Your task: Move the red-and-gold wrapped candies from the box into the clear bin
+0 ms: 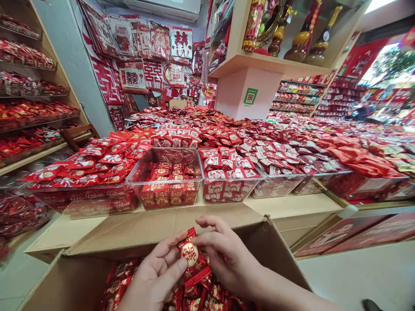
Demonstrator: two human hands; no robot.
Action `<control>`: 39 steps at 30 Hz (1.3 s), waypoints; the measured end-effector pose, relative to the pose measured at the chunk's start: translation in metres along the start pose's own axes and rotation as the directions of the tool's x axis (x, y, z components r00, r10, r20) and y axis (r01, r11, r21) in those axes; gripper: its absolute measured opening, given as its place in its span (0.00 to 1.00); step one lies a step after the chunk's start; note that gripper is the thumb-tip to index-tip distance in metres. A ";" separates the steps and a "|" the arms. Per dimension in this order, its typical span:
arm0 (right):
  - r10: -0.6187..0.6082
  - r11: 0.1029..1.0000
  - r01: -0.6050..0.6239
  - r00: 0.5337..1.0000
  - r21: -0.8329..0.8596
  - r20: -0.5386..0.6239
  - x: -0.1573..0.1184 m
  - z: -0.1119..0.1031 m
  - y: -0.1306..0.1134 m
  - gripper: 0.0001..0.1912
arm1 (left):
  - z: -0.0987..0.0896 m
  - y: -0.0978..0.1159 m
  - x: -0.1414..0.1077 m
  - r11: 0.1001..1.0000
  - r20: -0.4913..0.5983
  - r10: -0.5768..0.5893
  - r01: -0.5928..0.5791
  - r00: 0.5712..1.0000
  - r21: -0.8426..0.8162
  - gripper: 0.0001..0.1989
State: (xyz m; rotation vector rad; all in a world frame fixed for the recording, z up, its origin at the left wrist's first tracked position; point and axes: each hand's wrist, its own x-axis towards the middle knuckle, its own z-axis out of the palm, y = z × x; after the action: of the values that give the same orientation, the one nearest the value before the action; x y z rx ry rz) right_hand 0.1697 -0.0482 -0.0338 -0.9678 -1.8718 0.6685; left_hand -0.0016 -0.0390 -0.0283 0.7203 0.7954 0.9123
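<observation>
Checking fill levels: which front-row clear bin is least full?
Second bin from left: its packets sit below the rim; the others are filled up or heaped.

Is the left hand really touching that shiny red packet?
Touching. The head view shows it plainly: the left hand has its thumb pressed flat on the red packet, overlapping the edge of its gold circle.

Red pkt [193,264] in L hand [157,276], R hand [231,255] at its top, over cardbd box [275,244] w/ pkts [121,280]
</observation>
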 end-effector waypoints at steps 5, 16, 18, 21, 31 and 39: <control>0.418 0.776 -0.413 0.903 0.476 0.100 -0.001 0.010 0.007 0.19 | -0.007 -0.008 0.004 0.984 0.029 0.115 -0.118 0.993 0.135 0.30; 0.448 0.761 -0.535 0.842 0.367 0.300 -0.001 0.016 0.006 0.17 | -0.011 -0.020 0.005 0.950 0.009 0.125 -0.122 0.992 0.287 0.22; 0.481 0.730 -0.561 0.827 0.391 0.290 -0.001 0.016 0.009 0.17 | -0.012 -0.021 0.006 0.950 0.019 0.115 -0.116 0.993 0.289 0.21; 0.509 0.641 -0.580 0.811 0.502 0.288 0.000 0.017 0.012 0.20 | -0.014 -0.019 0.007 0.964 0.021 0.102 -0.104 0.995 0.245 0.22; 0.523 0.482 -0.614 0.774 0.625 0.357 0.005 0.014 0.008 0.23 | -0.017 -0.008 0.009 0.931 -0.009 0.098 -0.088 0.995 0.355 0.16; 0.444 0.694 -0.512 0.858 0.506 0.259 0.001 0.014 0.006 0.14 | -0.016 -0.003 0.005 0.812 0.099 0.139 -0.171 0.985 0.559 0.08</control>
State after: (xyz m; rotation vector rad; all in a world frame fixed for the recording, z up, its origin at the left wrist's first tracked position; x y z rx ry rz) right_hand 0.1589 -0.0442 -0.0444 -1.0298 -1.3595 1.5314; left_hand -0.0116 -0.0327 -0.0405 1.3465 0.9833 0.7968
